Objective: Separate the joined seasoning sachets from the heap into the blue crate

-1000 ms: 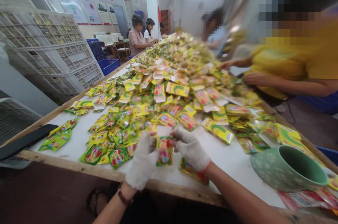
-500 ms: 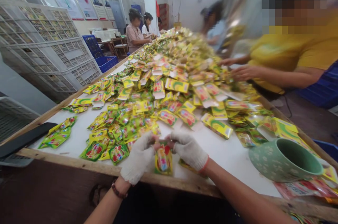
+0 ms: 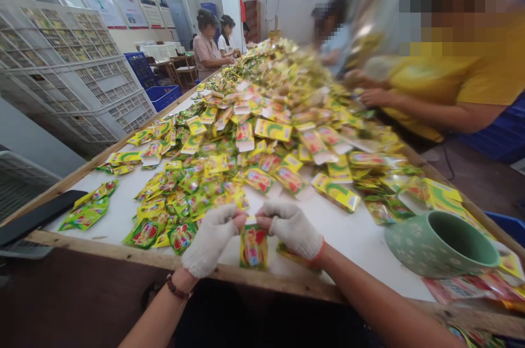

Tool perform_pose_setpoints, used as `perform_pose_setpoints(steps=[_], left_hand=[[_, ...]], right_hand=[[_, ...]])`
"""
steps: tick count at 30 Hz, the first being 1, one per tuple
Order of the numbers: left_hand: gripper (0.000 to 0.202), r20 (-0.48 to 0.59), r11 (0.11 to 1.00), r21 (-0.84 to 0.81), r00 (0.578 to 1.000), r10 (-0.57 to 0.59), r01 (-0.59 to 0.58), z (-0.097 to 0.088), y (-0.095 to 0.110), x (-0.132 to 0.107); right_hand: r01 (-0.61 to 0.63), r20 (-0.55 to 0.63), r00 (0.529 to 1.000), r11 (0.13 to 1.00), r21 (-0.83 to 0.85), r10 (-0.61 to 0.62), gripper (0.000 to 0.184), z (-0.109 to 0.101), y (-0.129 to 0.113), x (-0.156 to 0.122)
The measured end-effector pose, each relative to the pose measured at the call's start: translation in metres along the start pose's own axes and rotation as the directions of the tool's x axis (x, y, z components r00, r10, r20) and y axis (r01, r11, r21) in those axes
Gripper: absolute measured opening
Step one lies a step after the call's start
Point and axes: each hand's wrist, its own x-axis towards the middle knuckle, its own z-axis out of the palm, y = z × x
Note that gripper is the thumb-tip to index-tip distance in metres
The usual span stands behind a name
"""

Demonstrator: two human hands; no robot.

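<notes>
Both my hands wear white knit gloves with bare fingertips. Between them, a small yellow-green packet (image 3: 253, 247) with a red watermelon print hangs upright at the near edge of the table. My left hand (image 3: 215, 238) is closed, its thumb and fingers pinched at the packet's upper left corner. At the upper right corner, my right hand (image 3: 289, 227) is pinched closed too. A white strip shows at the packet's top between the fingertips. Under my right wrist another packet (image 3: 293, 254) lies partly hidden. Several green pouches (image 3: 182, 236) lie left of my left hand.
A large heap of yellow boxes and pouches (image 3: 273, 129) covers the table beyond my hands. The green flowered cup (image 3: 410, 244) lies tilted at right. A dark flat object (image 3: 41, 216) rests at the left corner. White crates (image 3: 82, 74) stand left; a person in yellow (image 3: 488, 80) works at right.
My hands have drawn slightly apart at the packet's top, and the white strip there now shows. My left hand has shifted a little left. The person in yellow has moved their hands.
</notes>
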Motion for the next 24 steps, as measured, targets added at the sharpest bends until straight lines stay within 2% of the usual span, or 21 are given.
perform_pose_setpoints(steps=[3, 8, 11, 15, 18, 21, 24], left_hand=[[0.028, -0.013, 0.996, 0.080, 0.999, 0.029, -0.028, -0.001, -0.001, -0.008], [0.025, -0.059, 0.971, 0.226, 0.994, 0.088, -0.073, 0.002, 0.006, -0.012], [0.023, -0.033, 0.962, 0.259, 0.994, 0.101, -0.089, 0.002, 0.009, -0.009], [0.024, -0.008, 0.952, 0.281, 0.992, 0.126, -0.119, -0.003, 0.007, -0.011], [0.014, 0.011, 0.970, 0.215, 0.994, 0.113, -0.113, -0.002, -0.001, -0.017], [0.026, 0.034, 0.983, 0.163, 0.996, 0.078, -0.083, 0.007, -0.012, -0.021], [0.026, -0.020, 0.928, 0.329, 0.981, 0.191, -0.174, 0.019, -0.012, -0.012]], right_hand=[[0.049, 0.056, 0.997, 0.999, -0.021, -0.047, 0.011, -0.004, -0.001, -0.003], [-0.043, -0.007, 0.999, 0.995, -0.085, 0.043, 0.011, 0.001, -0.004, -0.004], [0.058, -0.014, 0.998, 0.985, -0.161, -0.061, 0.016, 0.001, -0.006, -0.006], [0.258, 0.119, 0.964, 0.948, -0.185, -0.239, 0.017, -0.003, -0.004, -0.010], [0.322, 0.158, 0.944, 0.916, -0.238, -0.291, 0.016, -0.004, -0.001, -0.012], [0.301, 0.139, 0.952, 0.910, -0.285, -0.271, 0.019, -0.004, 0.001, -0.009], [0.188, 0.037, 0.982, 0.946, -0.264, -0.185, 0.022, -0.007, 0.001, -0.004]])
